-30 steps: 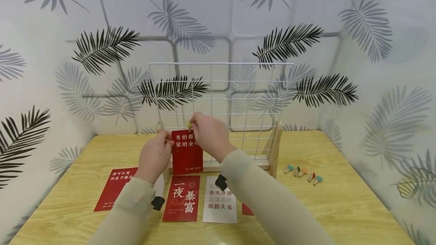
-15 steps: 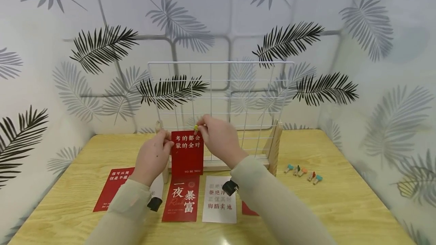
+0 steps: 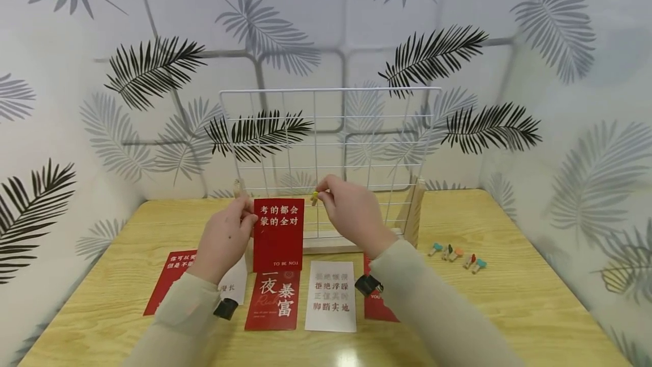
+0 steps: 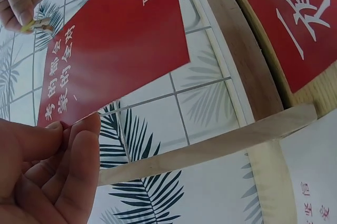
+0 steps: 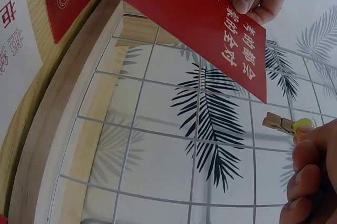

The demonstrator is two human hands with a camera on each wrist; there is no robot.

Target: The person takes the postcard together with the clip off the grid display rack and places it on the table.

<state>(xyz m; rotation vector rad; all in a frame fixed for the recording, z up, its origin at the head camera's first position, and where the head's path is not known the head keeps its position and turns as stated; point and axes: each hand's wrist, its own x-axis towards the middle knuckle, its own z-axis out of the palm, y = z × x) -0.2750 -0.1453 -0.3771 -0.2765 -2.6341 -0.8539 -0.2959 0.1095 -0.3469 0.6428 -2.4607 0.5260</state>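
Note:
A white wire grid (image 3: 356, 129) stands upright in a wooden base (image 3: 336, 239) on the table. My left hand (image 3: 226, 237) pinches the top left corner of a red card (image 3: 278, 234) with white characters and holds it flat against the grid's lower left; the card (image 4: 110, 45) and my fingers (image 4: 73, 150) show close in the left wrist view. My right hand (image 3: 351, 214) pinches a small wooden clip with a yellow head (image 3: 315, 197), just right of the card's top edge. The clip (image 5: 284, 124) is off the card (image 5: 195, 23).
Red and white cards (image 3: 277, 299) (image 3: 331, 296) lie flat on the wooden table (image 3: 509, 299) in front of the grid. Several small coloured clips (image 3: 457, 256) lie to the right of the base. Leaf-patterned walls close in the table on three sides.
My right hand with the yellow clip has moved right, away from the card's top edge. The left hand still holds the card, which sits slightly lower against the grid.

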